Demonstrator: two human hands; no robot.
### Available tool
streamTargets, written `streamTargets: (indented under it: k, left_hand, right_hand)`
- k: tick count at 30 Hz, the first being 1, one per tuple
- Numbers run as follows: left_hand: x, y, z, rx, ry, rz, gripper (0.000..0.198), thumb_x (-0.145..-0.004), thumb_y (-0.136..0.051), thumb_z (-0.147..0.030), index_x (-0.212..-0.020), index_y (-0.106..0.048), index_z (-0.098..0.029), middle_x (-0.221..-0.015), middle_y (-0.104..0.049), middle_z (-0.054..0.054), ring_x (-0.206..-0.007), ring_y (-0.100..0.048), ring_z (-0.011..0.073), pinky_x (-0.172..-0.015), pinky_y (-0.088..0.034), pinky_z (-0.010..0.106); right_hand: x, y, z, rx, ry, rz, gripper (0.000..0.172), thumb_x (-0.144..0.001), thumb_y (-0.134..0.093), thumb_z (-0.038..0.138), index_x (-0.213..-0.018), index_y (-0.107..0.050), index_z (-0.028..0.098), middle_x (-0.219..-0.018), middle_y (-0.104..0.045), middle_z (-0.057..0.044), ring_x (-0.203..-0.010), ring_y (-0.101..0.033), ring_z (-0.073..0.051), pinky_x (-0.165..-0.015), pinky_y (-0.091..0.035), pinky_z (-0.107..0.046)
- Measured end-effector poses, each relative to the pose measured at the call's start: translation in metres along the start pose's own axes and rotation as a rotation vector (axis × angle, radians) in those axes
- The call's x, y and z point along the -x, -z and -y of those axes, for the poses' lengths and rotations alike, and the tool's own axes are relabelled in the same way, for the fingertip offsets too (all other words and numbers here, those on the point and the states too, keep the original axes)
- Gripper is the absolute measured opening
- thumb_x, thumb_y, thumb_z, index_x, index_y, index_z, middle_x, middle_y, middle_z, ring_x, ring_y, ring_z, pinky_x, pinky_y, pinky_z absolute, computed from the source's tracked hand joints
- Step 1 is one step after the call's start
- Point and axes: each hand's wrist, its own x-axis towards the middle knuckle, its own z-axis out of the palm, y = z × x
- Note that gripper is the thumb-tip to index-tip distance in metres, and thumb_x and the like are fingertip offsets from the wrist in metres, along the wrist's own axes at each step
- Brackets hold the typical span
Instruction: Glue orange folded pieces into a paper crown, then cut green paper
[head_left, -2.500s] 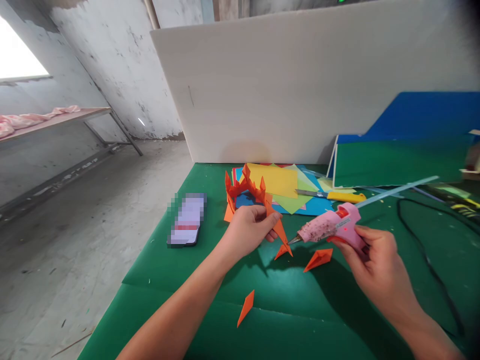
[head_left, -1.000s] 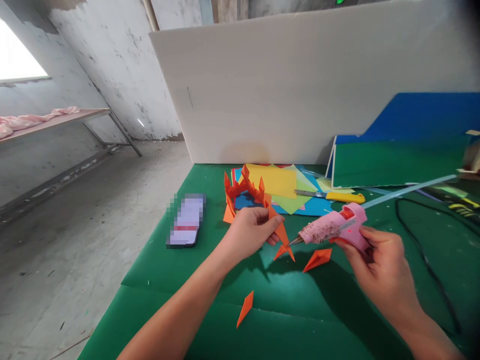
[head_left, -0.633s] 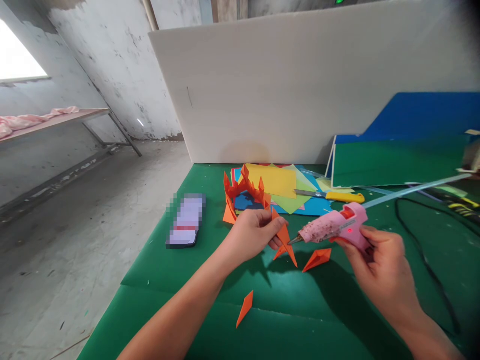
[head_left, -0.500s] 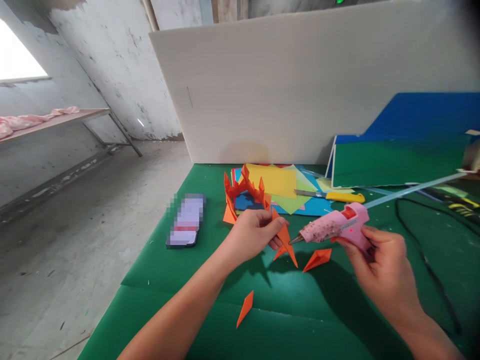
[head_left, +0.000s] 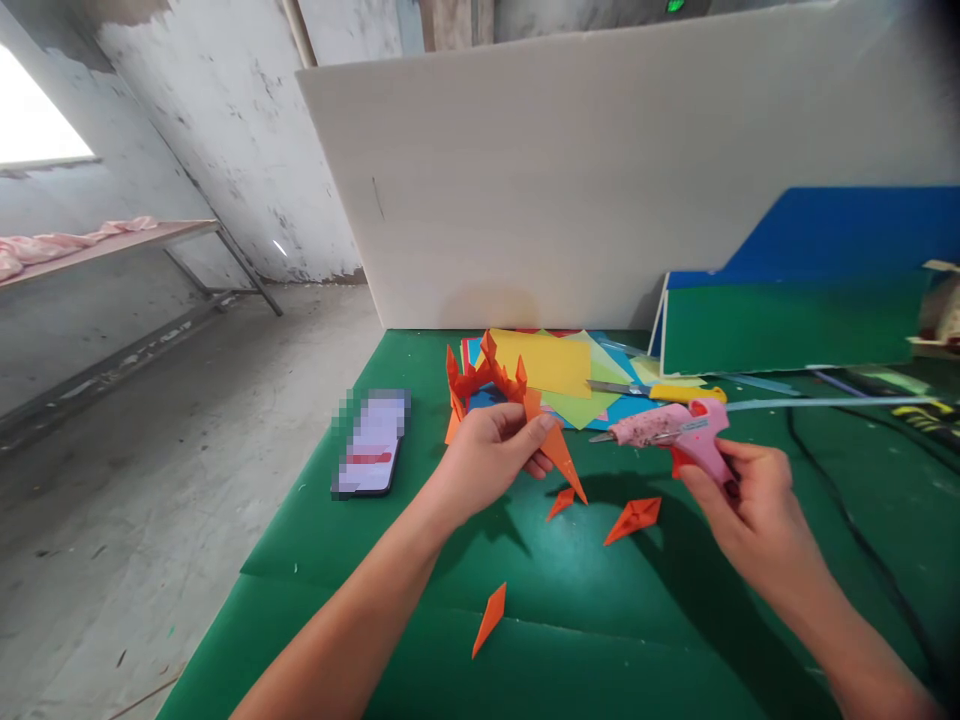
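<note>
My left hand (head_left: pixel 487 455) is closed, pinching a long pointed orange folded-paper piece (head_left: pixel 568 468) between thumb and fingers. Directly behind those fingers sits a crown-like ring of orange folded paper (head_left: pixel 489 355); whether the two are joined is hidden. In my right hand (head_left: pixel 761 510) is a pink hot glue gun (head_left: pixel 652 428), a pale glue stick sticking out of its back. Its metal nozzle points left, a short gap away from the paper. Three loose folded orange pieces lie below: a small one (head_left: pixel 561 503), a wider one (head_left: pixel 634 518) and a slim one (head_left: pixel 490 620).
A phone (head_left: pixel 375 445) lies on the green table (head_left: pixel 337 600) at left. Coloured paper sheets (head_left: pixel 555 362) and a yellow-handled utility knife (head_left: pixel 682 394) are behind the ring. A black cord (head_left: pixel 840 510) runs along the right. A white board (head_left: pixel 525 190) stands at the back.
The glue gun has drawn away from the orange piece, up and to the right, and its glue stick now lies more level. My left hand has moved slightly up and left with the piece.
</note>
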Motion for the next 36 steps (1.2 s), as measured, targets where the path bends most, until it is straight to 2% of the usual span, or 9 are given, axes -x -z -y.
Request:
streamTargets:
  k: [4,7,12,16,22,25,28,32,36]
  left_hand:
    - [0.000,0.006,-0.002,-0.026,-0.054,-0.001,0.032,-0.091,-0.051,-0.044,-0.087,-0.064,-0.015,-0.070,-0.061,0.001,-0.065,-0.058,0.0110,-0.064,-0.047,0.024]
    - [0.001,0.009,-0.004,-0.051,-0.085,-0.003,0.033,-0.092,-0.046,-0.042,-0.090,-0.065,-0.016,-0.074,-0.059,0.001,-0.070,-0.056,0.0117,-0.067,-0.046,0.024]
    - [0.003,0.011,-0.007,-0.114,-0.149,-0.041,0.031,-0.091,-0.048,-0.040,-0.078,-0.061,-0.016,-0.083,-0.058,0.003,-0.071,-0.053,0.0112,-0.070,-0.046,0.026]
    - [0.005,0.011,-0.010,-0.096,-0.122,-0.016,0.028,-0.090,-0.052,-0.039,-0.075,-0.060,-0.016,-0.072,-0.054,-0.001,-0.065,-0.049,0.0097,-0.062,-0.042,0.023]
    - [0.007,0.008,-0.001,0.061,-0.071,-0.065,0.024,-0.080,-0.067,-0.031,-0.099,-0.062,-0.017,-0.085,-0.060,0.001,-0.071,-0.056,0.0108,-0.061,-0.047,0.023]
    - [0.011,0.012,0.010,0.031,-0.107,-0.109,0.024,-0.076,-0.072,-0.031,-0.092,-0.060,-0.018,-0.084,-0.060,0.001,-0.070,-0.057,0.0116,-0.060,-0.049,0.023]
    - [0.021,0.015,0.020,-0.048,-0.135,-0.138,0.019,-0.075,-0.073,-0.030,-0.084,-0.060,-0.018,-0.082,-0.064,0.001,-0.070,-0.059,0.0123,-0.061,-0.049,0.024]
    - [0.035,0.014,0.029,-0.156,-0.188,-0.159,0.014,-0.076,-0.073,-0.030,-0.078,-0.064,-0.019,-0.078,-0.068,0.001,-0.070,-0.061,0.0132,-0.066,-0.050,0.025]
    - [0.042,0.011,0.036,-0.181,-0.195,-0.171,0.014,-0.076,-0.073,-0.031,-0.077,-0.067,-0.019,-0.077,-0.069,0.002,-0.068,-0.062,0.0143,-0.066,-0.051,0.026]
  right_hand:
    - [-0.006,-0.001,-0.023,0.009,-0.090,0.104,0.045,-0.085,-0.052,0.051,-0.117,-0.043,0.020,-0.101,-0.063,-0.014,-0.083,-0.065,-0.029,-0.065,-0.054,-0.042]
    - [-0.010,-0.002,-0.033,0.110,-0.084,0.173,0.037,-0.087,-0.048,0.049,-0.112,-0.045,0.022,-0.098,-0.064,-0.016,-0.077,-0.066,-0.029,-0.057,-0.052,-0.040]
    - [-0.014,-0.004,-0.035,0.218,-0.049,0.162,0.028,-0.086,-0.046,0.046,-0.098,-0.052,0.021,-0.086,-0.065,-0.013,-0.070,-0.064,-0.029,-0.054,-0.049,-0.040]
    - [-0.015,-0.009,-0.040,0.246,-0.017,0.155,0.026,-0.086,-0.045,0.045,-0.093,-0.055,0.021,-0.088,-0.065,-0.014,-0.075,-0.064,-0.029,-0.058,-0.049,-0.039]
    - [-0.017,-0.016,-0.048,0.358,0.087,0.125,0.036,-0.086,-0.041,0.047,-0.092,-0.058,0.015,-0.088,-0.065,-0.017,-0.078,-0.063,-0.032,-0.066,-0.048,-0.043]
    - [-0.016,-0.013,-0.027,0.395,0.154,0.044,0.039,-0.087,-0.044,0.050,-0.095,-0.059,0.015,-0.089,-0.065,-0.017,-0.082,-0.062,-0.033,-0.073,-0.047,-0.047]
    - [-0.009,-0.008,0.015,0.166,0.191,0.041,0.031,-0.089,-0.047,0.047,-0.099,-0.059,0.021,-0.100,-0.066,-0.012,-0.089,-0.062,-0.028,-0.078,-0.048,-0.043]
    - [0.000,-0.008,0.074,-0.083,0.250,0.295,0.024,-0.092,-0.048,0.043,-0.103,-0.065,0.030,-0.112,-0.066,-0.005,-0.106,-0.059,-0.025,-0.089,-0.047,-0.039]
    - [-0.002,-0.016,0.116,-0.201,0.207,0.563,0.026,-0.089,-0.053,0.047,-0.099,-0.069,0.029,-0.099,-0.070,-0.005,-0.086,-0.063,-0.023,-0.072,-0.052,-0.036]
